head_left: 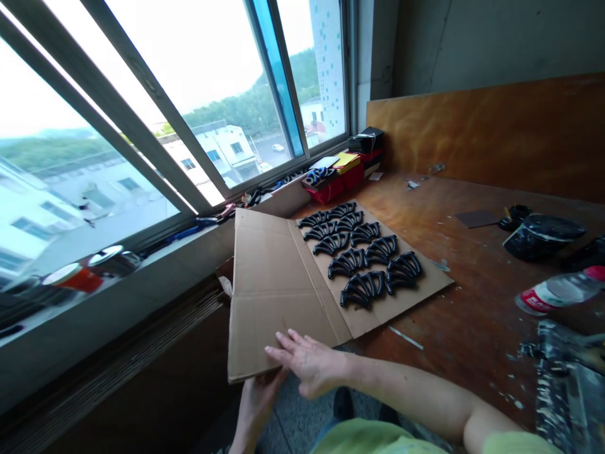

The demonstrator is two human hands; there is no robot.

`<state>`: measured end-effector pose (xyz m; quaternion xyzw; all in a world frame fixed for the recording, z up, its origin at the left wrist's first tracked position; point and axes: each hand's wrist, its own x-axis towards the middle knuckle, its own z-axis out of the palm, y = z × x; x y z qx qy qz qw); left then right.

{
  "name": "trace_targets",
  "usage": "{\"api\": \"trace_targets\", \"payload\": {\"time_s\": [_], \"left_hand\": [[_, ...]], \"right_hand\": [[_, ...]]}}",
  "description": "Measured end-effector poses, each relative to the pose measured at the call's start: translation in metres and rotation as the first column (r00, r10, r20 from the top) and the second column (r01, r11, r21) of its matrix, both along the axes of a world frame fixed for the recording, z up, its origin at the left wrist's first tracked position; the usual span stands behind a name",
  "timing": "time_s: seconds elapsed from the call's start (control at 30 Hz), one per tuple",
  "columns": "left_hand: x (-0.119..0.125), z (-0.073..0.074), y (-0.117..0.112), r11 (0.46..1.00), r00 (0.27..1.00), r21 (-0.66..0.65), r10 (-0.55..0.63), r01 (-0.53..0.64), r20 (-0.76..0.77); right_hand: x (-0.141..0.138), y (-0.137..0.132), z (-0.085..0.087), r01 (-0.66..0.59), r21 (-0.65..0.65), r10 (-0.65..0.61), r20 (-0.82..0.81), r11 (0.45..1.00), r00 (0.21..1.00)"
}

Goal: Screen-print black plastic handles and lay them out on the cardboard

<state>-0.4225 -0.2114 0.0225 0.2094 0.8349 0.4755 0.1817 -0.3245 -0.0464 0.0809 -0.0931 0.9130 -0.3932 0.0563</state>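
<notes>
A creased sheet of brown cardboard (274,277) lies partly on the table, its left part reaching past the edge toward the window. Under its near edge is my left hand (259,398), gripping the cardboard from below with its fingers mostly hidden. My right hand (312,366) rests on top near the same edge, open, with fingers stretched out over the surface. On the sheet's right part, several black, curved, fan-shaped pieces (363,288) sit in rows, apart from both hands.
Red boxes (338,184) stand at the back by the window. A water bottle (558,293) lies on the right of the wooden table (454,328), near a black tub (543,237). Cans (73,277) line the windowsill at left.
</notes>
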Motion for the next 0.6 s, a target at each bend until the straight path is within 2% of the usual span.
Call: {"api": "trace_targets", "payload": {"time_s": [0.1, 0.2, 0.3, 0.4, 0.5, 0.57, 0.6], "left_hand": [[-0.008, 0.014, -0.002, 0.992, 0.991, 0.007, -0.129, 0.128, 0.036], [-0.008, 0.027, 0.001, 0.974, 0.962, -0.136, -0.202, 0.179, -0.182], [-0.002, 0.037, 0.01, 0.938, 0.86, -0.274, -0.311, 0.211, -0.404], [0.008, 0.043, 0.026, 0.891, 0.781, -0.353, -0.43, 0.286, -0.452], [0.016, 0.045, 0.049, 0.825, 0.742, -0.278, -0.564, 0.491, -0.363], [0.012, 0.042, 0.067, 0.774, 0.733, -0.141, -0.631, 0.617, -0.256], [0.004, 0.039, 0.076, 0.769, 0.747, -0.064, -0.635, 0.637, -0.196]], "right_hand": [[-0.002, 0.003, -0.021, 0.202, 0.106, -0.209, 0.059, 0.974, 0.976], [-0.012, -0.007, -0.037, 0.418, 0.191, -0.435, 0.056, 0.888, 0.899], [-0.015, -0.008, -0.044, 0.49, 0.222, -0.507, 0.027, 0.843, 0.861], [0.0, 0.008, -0.048, 0.515, 0.137, -0.52, 0.002, 0.846, 0.854], [0.032, 0.034, -0.051, 0.515, -0.012, -0.513, -0.089, 0.857, 0.854], [0.059, 0.05, -0.052, 0.504, -0.11, -0.515, -0.16, 0.857, 0.842], [0.074, 0.057, -0.052, 0.503, -0.15, -0.524, -0.177, 0.851, 0.833]]}}
